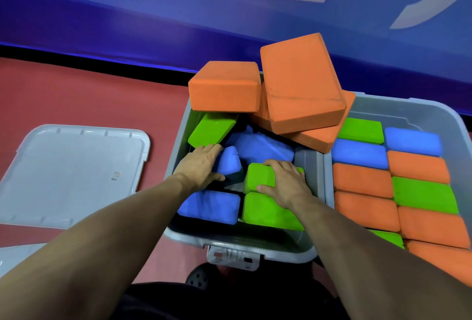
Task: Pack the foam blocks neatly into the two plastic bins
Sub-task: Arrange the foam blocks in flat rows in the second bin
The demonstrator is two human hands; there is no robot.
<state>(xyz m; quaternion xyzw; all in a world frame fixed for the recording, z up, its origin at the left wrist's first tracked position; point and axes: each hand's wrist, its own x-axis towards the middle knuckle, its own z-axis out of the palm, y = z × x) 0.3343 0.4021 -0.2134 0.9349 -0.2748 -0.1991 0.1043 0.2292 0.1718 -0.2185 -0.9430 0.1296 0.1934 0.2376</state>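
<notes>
Left hand [201,166] lies flat, fingers straight, on a tilted blue foam block [228,161]. Right hand [283,181] curls its fingers round a matte green foam block [258,175], both inside the smooth grey plastic bin [178,141]; rounded orange blocks [301,84] heaped on its far rim.

Right bin [434,112] cut off (frame edge).

Both hands reach into the left bin [176,141]. The left hand [201,164] rests on a tilted blue block [229,161], fingers touching a green block [213,128]. The right hand [286,181] grips another green block [258,175]. Orange blocks [301,84] pile over the far rim. The right bin [434,112] holds tidy rows; a lid [71,166] lies left.
</notes>
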